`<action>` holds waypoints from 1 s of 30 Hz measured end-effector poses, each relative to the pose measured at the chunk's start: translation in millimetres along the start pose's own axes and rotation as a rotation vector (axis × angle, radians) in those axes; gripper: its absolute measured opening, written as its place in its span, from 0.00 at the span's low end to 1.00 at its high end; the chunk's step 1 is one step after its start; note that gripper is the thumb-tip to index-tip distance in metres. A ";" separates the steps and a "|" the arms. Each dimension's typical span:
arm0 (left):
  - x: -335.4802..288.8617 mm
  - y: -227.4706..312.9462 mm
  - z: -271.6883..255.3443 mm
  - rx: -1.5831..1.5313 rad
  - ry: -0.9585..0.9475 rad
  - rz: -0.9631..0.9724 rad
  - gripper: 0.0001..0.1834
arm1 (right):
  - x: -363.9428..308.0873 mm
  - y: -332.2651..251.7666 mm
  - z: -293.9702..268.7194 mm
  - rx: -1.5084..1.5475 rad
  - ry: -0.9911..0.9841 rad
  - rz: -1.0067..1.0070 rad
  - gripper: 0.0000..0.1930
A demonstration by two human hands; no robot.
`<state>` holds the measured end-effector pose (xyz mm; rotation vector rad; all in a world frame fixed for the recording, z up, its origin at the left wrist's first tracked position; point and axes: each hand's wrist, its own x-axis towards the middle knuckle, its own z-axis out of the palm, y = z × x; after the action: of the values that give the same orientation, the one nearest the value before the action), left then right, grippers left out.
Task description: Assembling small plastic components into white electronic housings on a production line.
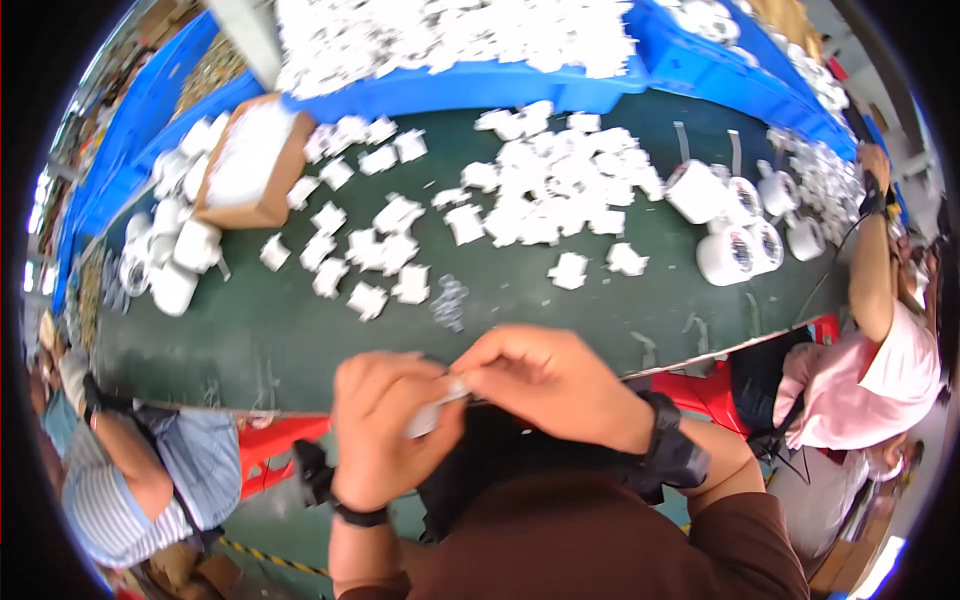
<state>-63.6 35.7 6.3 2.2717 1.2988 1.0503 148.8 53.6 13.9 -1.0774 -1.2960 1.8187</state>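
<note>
My left hand (392, 425) is closed around a small white plastic part (426, 419), held just in front of my body at the table's near edge. My right hand (560, 388) meets it from the right. Its thumb and forefinger are pinched together at the upper end of the part, and whatever lies between those fingertips is too small to make out. Beyond the hands, a little pile of small grey pieces (449, 303) lies on the dark green table (540, 310). Several loose white plastic parts (380, 250) are scattered behind that pile.
A larger heap of white parts (565, 180) spreads mid-table before a full blue bin (450, 92). White cylindrical housings (724, 256) stand at right, more (175, 288) at left beside a cardboard box (268, 212). A person in pink (840, 400) and one in stripes (120, 515) sit alongside.
</note>
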 end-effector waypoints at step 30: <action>6.7 46.6 47.4 -0.888 -0.037 -0.407 0.33 | -32.2 3.6 -27.7 -0.744 0.280 -0.674 0.38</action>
<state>1.3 20.1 4.6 1.2994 0.9361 1.1153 187.8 36.6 13.7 -1.0141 -1.9104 0.6661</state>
